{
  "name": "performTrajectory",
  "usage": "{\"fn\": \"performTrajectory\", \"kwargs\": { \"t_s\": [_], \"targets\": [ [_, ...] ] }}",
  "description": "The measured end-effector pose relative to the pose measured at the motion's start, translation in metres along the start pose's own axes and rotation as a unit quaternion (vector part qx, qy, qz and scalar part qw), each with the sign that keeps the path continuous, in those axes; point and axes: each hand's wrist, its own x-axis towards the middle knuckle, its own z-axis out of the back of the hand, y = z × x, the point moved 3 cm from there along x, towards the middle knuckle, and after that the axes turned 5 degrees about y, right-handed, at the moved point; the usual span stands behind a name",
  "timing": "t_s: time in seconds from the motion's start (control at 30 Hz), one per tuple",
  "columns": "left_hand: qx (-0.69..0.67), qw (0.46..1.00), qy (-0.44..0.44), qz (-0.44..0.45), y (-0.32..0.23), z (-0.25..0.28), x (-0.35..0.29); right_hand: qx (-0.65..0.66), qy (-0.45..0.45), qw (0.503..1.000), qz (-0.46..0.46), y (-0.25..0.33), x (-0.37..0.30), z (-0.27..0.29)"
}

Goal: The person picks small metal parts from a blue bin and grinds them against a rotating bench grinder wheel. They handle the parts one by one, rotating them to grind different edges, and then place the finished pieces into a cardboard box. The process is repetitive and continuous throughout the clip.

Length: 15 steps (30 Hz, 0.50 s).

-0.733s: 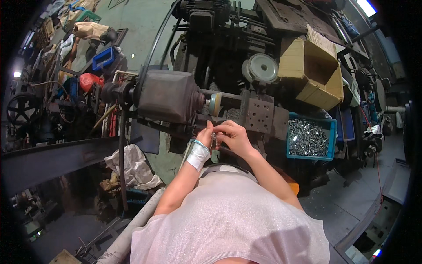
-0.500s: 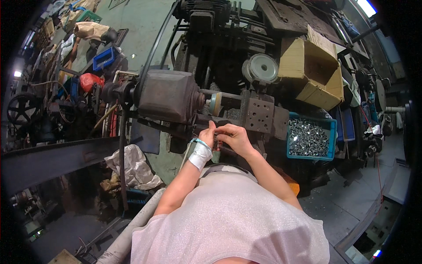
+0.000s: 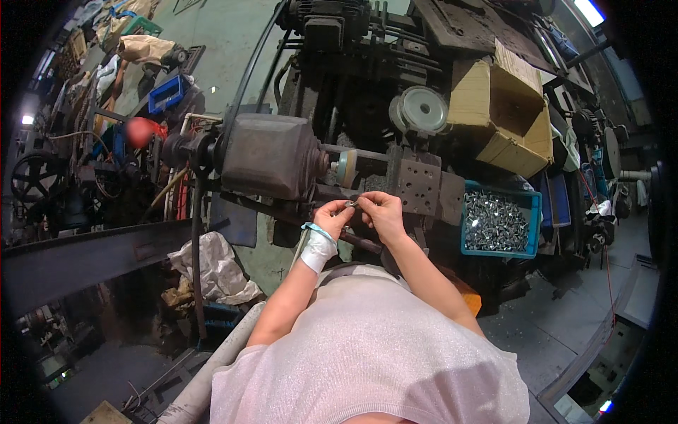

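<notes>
Head view: left hand pinches a small shiny metal piece, right hand narrowed beside it, grip unclear, left of a rectangular blue plastic crate.

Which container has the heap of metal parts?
The teal crate right of the right hand: a heap of shiny metal parts fills it. None show in the tan cardboard box beyond it or the blue bin at upper left.
</notes>
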Motion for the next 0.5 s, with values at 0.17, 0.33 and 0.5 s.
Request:
{"fn": "performTrajectory", "kwargs": {
  "t_s": [0.17, 0.33, 0.5],
  "targets": [
    [0.082, 0.996, -0.024, 0.004, -0.011, -0.004, 0.004, -0.052, -0.041, 0.998, 0.021, 0.000, 0.015, -0.005],
    [0.012, 0.995, -0.053, 0.082, -0.024, -0.015, 0.009, -0.051, -0.073, 0.996, 0.026, 0.000, 0.031, -0.006],
    [-0.025, 0.997, -0.057, 0.054, -0.019, -0.015, 0.016, -0.071, -0.073, 0.994, 0.036, 0.003, 0.036, -0.007]
  ]
}}
